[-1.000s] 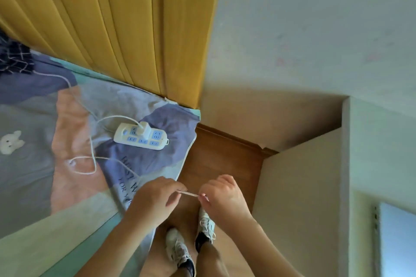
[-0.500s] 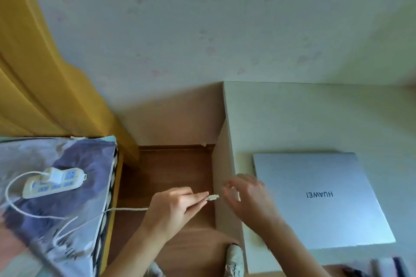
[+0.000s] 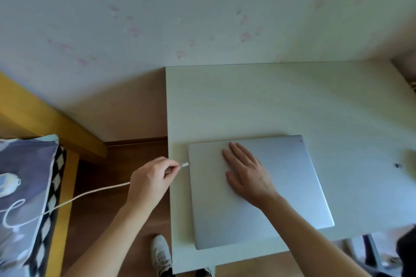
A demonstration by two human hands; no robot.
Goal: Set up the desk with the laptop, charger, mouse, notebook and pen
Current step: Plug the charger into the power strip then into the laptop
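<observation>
Silver slab laptop (image 3: 281, 189) under flat right hand (image 3: 245, 173); left hand (image 3: 150, 180) pinches charger plug (image 3: 185, 164).

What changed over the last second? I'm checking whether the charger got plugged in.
The left hand carried the cable plug from over the floor to the laptop's left edge; whether it is seated, I can't tell. The right hand let go of the cable and now lies flat on the lid. The laptop is still closed.
</observation>
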